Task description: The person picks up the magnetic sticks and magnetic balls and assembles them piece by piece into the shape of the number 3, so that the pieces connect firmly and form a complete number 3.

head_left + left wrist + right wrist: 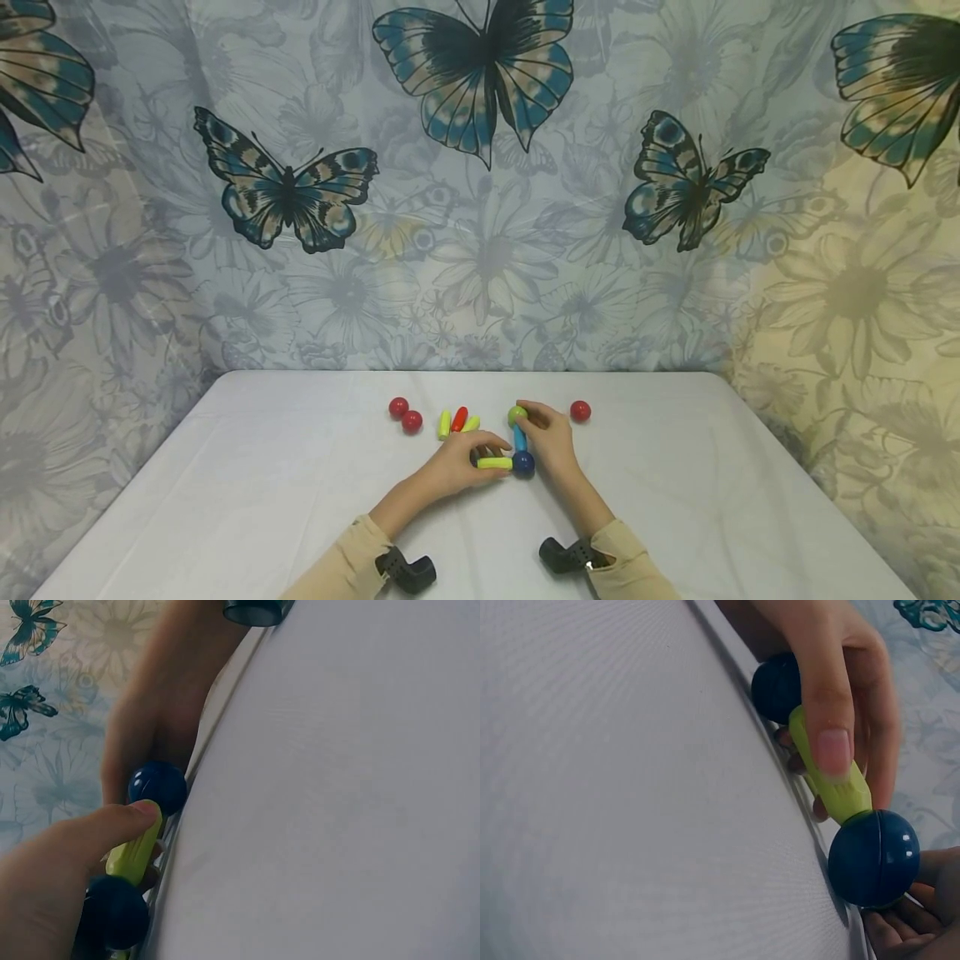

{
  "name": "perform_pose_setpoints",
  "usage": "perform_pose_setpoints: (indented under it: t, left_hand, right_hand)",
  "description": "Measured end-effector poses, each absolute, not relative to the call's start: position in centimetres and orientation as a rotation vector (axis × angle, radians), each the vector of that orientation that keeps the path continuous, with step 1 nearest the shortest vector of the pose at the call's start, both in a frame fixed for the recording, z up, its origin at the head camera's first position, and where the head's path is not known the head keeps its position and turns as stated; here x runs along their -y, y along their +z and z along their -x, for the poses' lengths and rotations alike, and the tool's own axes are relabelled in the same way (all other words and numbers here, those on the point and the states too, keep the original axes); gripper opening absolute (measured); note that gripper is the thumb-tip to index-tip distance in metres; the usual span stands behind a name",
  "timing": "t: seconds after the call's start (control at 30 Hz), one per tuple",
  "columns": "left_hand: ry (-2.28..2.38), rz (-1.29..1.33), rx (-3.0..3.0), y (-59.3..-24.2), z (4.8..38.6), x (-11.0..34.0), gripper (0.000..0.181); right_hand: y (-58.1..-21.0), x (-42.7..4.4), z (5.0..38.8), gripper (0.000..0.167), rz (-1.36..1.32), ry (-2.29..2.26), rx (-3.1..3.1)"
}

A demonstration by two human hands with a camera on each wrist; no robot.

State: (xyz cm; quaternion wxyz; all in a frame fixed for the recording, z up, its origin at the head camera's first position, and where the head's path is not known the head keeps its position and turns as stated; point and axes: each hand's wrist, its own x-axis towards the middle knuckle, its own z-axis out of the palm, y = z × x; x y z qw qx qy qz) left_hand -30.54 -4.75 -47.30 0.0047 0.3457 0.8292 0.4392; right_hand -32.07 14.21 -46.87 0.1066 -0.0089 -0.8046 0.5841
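My left hand (463,460) holds a yellow-green toy rod (495,463), with the thumb pressed along it in the right wrist view. A dark blue ball (523,463) joins its right end. At the rod's other end sits another dark blue ball (116,911), mostly covered by the left hand in the head view. From the right-hand blue ball a light blue rod (520,438) runs away from me to a green ball (517,416). My right hand (550,433) grips around that green ball with thumb and fingers.
Two red balls (412,422) lie to the left on the white table (225,483). Loose yellow-green rods (445,425) and a red rod (460,418) lie just beyond the left hand. Another red ball (581,411) rests right of the right hand.
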Motion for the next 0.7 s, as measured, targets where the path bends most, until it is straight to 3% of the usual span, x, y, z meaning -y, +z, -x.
perform_pose_setpoints:
  t: [0.7]
  left_hand:
    - [1.522, -1.132, -2.506, -47.84, 30.73, 5.33, 0.027]
  right_hand:
    - [-46.77, -13.96, 31.84, 0.033, 0.055, 1.683, 2.370]
